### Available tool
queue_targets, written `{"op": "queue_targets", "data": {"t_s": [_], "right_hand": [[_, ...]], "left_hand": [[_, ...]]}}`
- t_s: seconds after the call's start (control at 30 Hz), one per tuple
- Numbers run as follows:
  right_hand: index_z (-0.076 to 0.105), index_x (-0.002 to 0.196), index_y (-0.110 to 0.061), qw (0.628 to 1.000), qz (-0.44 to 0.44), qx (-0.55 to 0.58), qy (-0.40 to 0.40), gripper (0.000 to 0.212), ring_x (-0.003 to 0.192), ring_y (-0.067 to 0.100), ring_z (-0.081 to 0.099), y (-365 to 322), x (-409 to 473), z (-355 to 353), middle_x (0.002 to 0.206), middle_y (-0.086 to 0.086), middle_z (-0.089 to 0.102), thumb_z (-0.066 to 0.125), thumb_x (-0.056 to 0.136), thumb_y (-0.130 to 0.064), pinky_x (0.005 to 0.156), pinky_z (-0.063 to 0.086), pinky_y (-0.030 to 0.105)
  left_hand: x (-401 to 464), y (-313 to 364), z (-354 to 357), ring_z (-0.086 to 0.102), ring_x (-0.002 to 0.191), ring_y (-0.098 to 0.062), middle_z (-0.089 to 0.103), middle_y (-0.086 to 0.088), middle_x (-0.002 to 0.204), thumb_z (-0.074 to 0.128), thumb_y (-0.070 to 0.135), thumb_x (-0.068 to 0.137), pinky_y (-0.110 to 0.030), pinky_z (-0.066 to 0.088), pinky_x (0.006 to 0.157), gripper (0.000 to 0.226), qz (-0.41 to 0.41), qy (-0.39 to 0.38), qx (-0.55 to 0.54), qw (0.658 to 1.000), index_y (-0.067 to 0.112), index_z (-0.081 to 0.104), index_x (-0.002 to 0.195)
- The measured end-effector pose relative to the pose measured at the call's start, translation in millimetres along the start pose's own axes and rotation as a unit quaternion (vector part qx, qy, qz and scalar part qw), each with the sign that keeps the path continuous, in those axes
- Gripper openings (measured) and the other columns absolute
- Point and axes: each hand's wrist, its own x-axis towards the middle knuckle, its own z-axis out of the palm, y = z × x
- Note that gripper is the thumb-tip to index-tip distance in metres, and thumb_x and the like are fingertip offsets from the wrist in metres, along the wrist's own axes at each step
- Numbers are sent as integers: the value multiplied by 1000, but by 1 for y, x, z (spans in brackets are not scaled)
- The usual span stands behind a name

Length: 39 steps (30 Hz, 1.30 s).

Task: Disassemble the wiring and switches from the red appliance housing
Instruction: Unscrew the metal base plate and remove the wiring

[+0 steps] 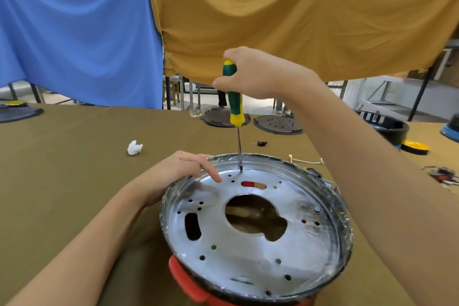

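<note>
nearest the camera, red housing (188,281) at the counter's near edge, only a red lip and tab showing under a round metal plate (298,238) seated in its rim. plate full of holes and slots, big keyhole cutout in the middle, dark inside; red visible through one slot near the far side. no wires or switches to be made out through the openings.

left hand (173,174) resting on the plate's left rim, fingers spread and fairly straight, index tip lying on the metal, steadying rather than gripping anything.

just beyond, screwdriver (234,97) standing nearly upright, tip set on a point at the plate's far edge, probably a screw, though too small to be sure. right hand (250,74) wrapped around the top of the green and yellow handle, grip closed on it from above.

further out on the counter (62,181): white crumpled scrap (134,148) to the left, small black part (262,143) and a pale wire (306,161) past the rim, a tangle of red and dark bits (442,177) at far right. possibly wiring already pulled, but not certain. two dark round lids (278,125) further back, blue and mustard cloths (298,20) hanging behind.

judging progress: mid-way at best. plate not yet off, at least one fastener apparently in hand, another on the right rim. whatever sits beneath not yet reachable.
</note>
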Motion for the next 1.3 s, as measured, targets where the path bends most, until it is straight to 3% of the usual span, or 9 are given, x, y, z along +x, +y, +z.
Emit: {"op": "queue_targets", "data": {"t_s": [0.13,0.27,0.5,0.73,0.83,0.93,1.0,1.07,1.3], "right_hand": [[52,94,-12,993,-7,73,-98,30,61,17,42,8,-6,-21,77,4,48,66,94,-39,54,39,29],[60,107,-14,977,28,123,-172,21,65,14,50,14,-8,-38,86,7,59,68,94,-28,57,51,22],[58,117,-14,950,121,-284,-43,53,91,27,59,1,-8,-25,104,5,61,41,98,-61,74,43,38],[54,106,-24,974,46,-59,-212,8,77,16,53,1,-9,-54,98,4,57,58,100,-25,64,46,26],[56,102,-29,975,24,-59,-213,24,73,15,54,3,-10,-56,93,2,57,59,96,-6,60,44,24],[57,109,-24,980,48,-91,-173,19,76,16,60,0,-10,-44,98,2,61,66,94,-28,61,48,27],[57,111,-19,969,93,-177,-142,51,80,20,64,0,-12,-36,95,3,64,57,89,-65,65,49,33],[59,111,-15,954,119,-259,-90,69,86,26,62,0,-13,-30,92,4,62,41,89,-77,64,42,34],[55,98,-21,981,-3,-125,-150,18,74,14,52,6,-8,-41,90,-3,55,59,98,-39,61,36,29]], "left_hand": [[-1,-1,0,46,109,29,67,25,112,43,0,90,0,35,85,45,11,-1,-4,1000,22,82,89],[-2,-1,-1,45,118,23,68,26,113,43,3,91,-8,34,95,44,11,-4,6,1000,24,81,90],[-2,1,0,53,102,24,69,30,107,41,0,93,6,37,74,47,21,-5,-5,1000,23,81,91],[-3,-1,0,50,108,25,68,29,113,40,2,93,6,35,79,47,25,-11,4,1000,25,81,95],[-3,0,-1,53,106,21,69,25,111,40,0,92,7,35,77,47,30,-15,-4,999,22,81,93],[-3,1,-1,51,106,25,68,31,109,41,0,92,8,35,76,46,28,-19,-3,999,23,81,94],[-3,1,0,50,107,26,67,32,110,40,0,92,9,34,76,47,28,-18,1,999,24,81,94],[-4,1,0,48,108,27,67,33,110,40,1,91,7,34,79,48,25,-19,2,999,25,81,93],[-4,0,-1,45,117,23,66,26,119,43,10,89,-7,33,92,42,16,-20,13,1000,28,80,97]]}}
